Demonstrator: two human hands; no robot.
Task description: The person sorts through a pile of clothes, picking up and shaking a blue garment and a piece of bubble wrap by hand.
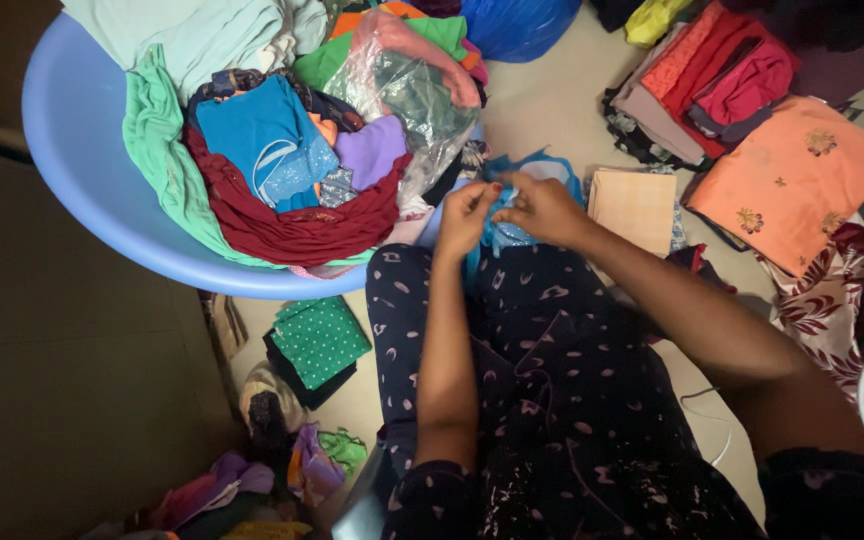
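As both hands meet at the knee:
Left hand (464,215): pinched shut on one blue cloth (512,232).
Right hand (544,208): gripping the same cloth.
Tub (72,150): one, blue, heaped, just beyond the left hand.
Green dotted fold (319,338): one, below the left hand.

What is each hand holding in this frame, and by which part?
Both the left hand and the right hand pinch the blue cloth at its upper edge, over the lap; the exact part is too bunched to tell.

a crumpled blue cloth (508,232) lies bunched on the lap, pinched at its top.
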